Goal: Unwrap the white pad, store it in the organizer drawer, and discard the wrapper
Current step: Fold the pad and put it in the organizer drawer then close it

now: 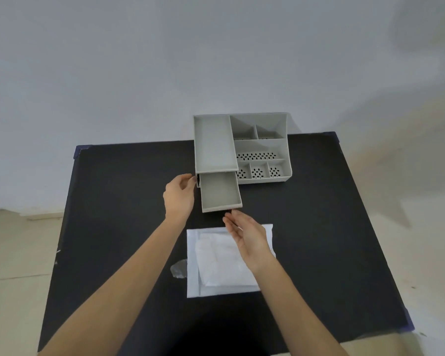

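Presently catalogued on the black rectangular table (118, 201): a grey plastic compartmented organizer (260, 147) at 12 o'clock, its lower drawer (220, 191) pulled out. Left hand (179, 197), fingers loosely curled and holding nothing, touches the organizer's left edge. Right hand (249, 238), fingers extended and empty, hovers at the drawer front. White pad (221, 263), inside its flat translucent wrapper (194, 278), lies at 6 o'clock.

Matt plastic organizer (261, 147); soft white pad (216, 255).
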